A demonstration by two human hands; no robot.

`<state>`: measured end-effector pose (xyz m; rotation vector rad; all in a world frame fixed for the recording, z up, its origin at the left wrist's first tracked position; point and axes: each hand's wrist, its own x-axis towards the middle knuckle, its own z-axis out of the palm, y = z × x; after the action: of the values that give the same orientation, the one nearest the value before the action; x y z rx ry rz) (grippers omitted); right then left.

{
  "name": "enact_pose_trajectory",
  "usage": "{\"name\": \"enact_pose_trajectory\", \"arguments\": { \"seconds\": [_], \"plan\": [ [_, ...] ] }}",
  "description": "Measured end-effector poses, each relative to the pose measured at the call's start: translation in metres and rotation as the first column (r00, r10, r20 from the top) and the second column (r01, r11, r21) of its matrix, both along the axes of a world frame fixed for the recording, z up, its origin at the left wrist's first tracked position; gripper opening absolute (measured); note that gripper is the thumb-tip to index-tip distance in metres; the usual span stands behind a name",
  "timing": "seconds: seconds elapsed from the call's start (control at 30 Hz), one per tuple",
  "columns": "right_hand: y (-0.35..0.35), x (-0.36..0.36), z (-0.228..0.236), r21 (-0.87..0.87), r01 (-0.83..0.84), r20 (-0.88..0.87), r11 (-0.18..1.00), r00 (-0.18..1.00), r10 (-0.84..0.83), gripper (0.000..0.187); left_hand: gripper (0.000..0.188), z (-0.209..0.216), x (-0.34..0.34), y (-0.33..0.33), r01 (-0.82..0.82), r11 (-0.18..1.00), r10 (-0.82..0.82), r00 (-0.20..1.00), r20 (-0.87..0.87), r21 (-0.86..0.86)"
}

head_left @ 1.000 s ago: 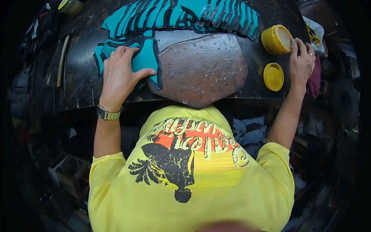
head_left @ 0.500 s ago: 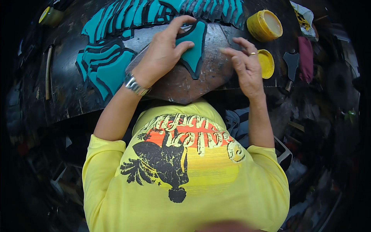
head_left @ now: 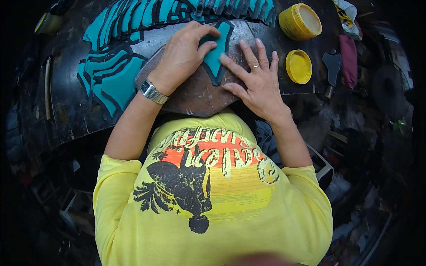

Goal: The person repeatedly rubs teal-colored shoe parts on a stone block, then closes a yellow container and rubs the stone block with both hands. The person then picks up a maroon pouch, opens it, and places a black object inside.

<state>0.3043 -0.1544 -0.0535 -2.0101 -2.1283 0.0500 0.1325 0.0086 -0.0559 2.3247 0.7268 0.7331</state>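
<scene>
A teal, shield-like flat piece with a black border lies on a worn, dark board in front of me. My left hand, wearing a metal watch, grips the piece from its left side with thumb and index finger curled onto it. My right hand has its fingers spread over the board, and its index fingertip touches the piece's right edge. Several similar teal pieces lie in an overlapping row along the back. More of them form a fanned pile to the left.
At the right stand an open yellow jar and its yellow lid, lying inside up. Beyond them are a dark-bladed spreader and a maroon cloth item. A thin wooden stick lies far left, near another jar.
My right hand has come down to the board, fingers now spread, with the index finger touching the teal piece. My left hand stays at the piece, its index finger lower. The view has shifted slightly.
</scene>
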Motion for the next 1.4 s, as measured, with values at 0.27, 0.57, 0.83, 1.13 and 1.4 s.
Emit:
{"name": "enact_pose_trajectory", "arguments": {
  "seconds": [0.27,0.57,0.83,1.13,1.4],
  "plan": [
    [-0.016,-0.003,0.008,0.027,-0.135,-0.273,0.991,0.952,0.137,0.043,0.024,-0.001,0.000,0.001,-0.005,1.000,0.005,1.000,-0.016,0.000],
    [0.008,0.007,-0.006,0.045,0.027,0.097,0.999,0.995,-0.031,0.052,0.023,0.000,0.000,0.001,-0.003,1.000,0.003,1.000,-0.014,0.004],
    [-0.016,-0.009,0.012,-0.093,-0.227,-0.149,0.969,0.966,0.212,0.050,0.022,0.012,-0.001,0.005,0.019,0.979,0.003,0.995,0.104,-0.202],
    [-0.011,0.022,0.007,0.280,0.168,-0.666,0.945,0.743,0.065,0.048,0.024,0.041,-0.028,0.137,-0.101,0.980,0.132,0.975,0.181,-0.171],
    [-0.004,0.036,0.020,0.358,0.179,-0.597,0.916,0.798,0.078,0.043,0.027,-0.005,0.013,0.182,-0.184,0.968,0.203,0.974,-0.101,0.168]
  ]
}}
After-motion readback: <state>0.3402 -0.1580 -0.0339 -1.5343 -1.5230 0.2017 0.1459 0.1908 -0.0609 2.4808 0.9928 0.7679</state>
